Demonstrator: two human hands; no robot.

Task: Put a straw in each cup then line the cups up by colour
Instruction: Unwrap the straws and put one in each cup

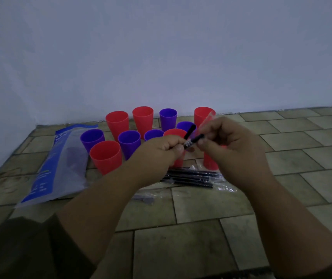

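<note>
Both hands, left [162,147] and right [226,141], pinch one thin black plastic straw [193,140] above red and purple plastic cups [129,142] standing on the tiled floor [201,208]; more straws [191,177] lie below.

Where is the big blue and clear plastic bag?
In the head view, the blue and clear plastic bag lies flat on the tiled floor at the left, beside the nearest red plastic cup.

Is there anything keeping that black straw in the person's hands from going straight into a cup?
Yes, a clear wrapper seems to be partly on the black straw, which the left hand and right hand both pinch. Otherwise nothing visible blocks it: the cups, such as the red cup just behind, stand open and look empty.
</note>
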